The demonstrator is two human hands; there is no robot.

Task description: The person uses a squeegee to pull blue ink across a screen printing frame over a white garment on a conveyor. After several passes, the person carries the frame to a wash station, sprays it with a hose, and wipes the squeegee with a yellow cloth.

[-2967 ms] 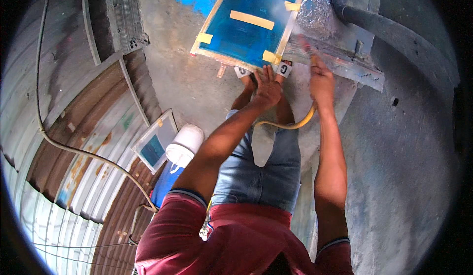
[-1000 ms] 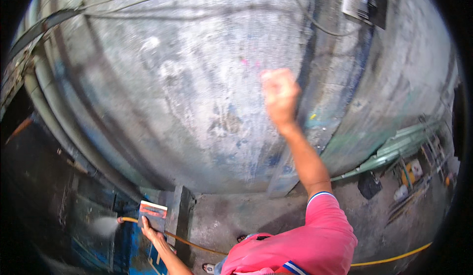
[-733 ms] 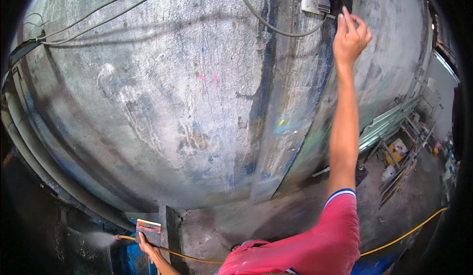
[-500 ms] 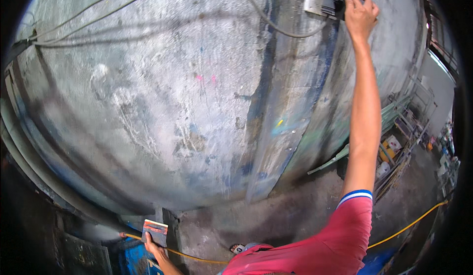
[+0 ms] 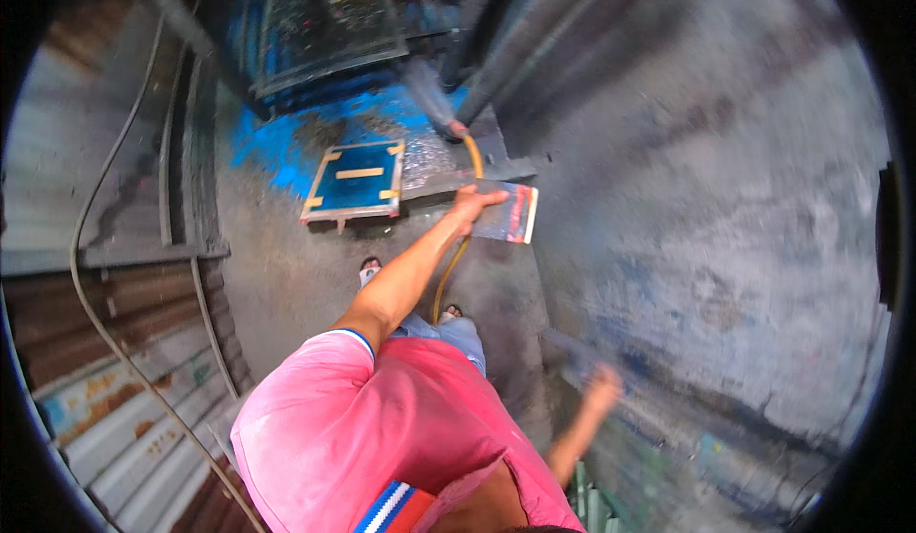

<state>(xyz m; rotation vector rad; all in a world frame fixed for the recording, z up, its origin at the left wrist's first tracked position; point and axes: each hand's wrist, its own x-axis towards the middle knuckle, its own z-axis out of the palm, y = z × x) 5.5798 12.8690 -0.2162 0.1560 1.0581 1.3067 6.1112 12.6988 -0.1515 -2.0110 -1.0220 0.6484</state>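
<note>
My left hand (image 5: 468,204) is closed on a squeegee (image 5: 510,213), a flat dark blade with red smears and a pale strip along its outer edge. Just beyond that hand, a yellow hose (image 5: 475,156) ends in a reddish tip, with a greyish spray-like streak coming off it. To the left of the squeegee rests a wooden-framed printing screen (image 5: 358,175) with dark blue mesh and strips of tan tape. My right hand (image 5: 601,390) is low on the right, near the grey wall; motion smears its fingers.
A stained grey wall (image 5: 706,228) takes up the right side. Corrugated metal sheets (image 5: 143,418) and a hanging cable (image 5: 86,237) line the left. At the back, a dark framed panel (image 5: 334,18) stands over a blue-stained ledge (image 5: 277,151). My feet are on the concrete floor (image 5: 296,275).
The view has swung left and down, bringing the printing screen into sight. My right hand has come away from the black item high on the wall and dropped. My left hand still holds the squeegee.
</note>
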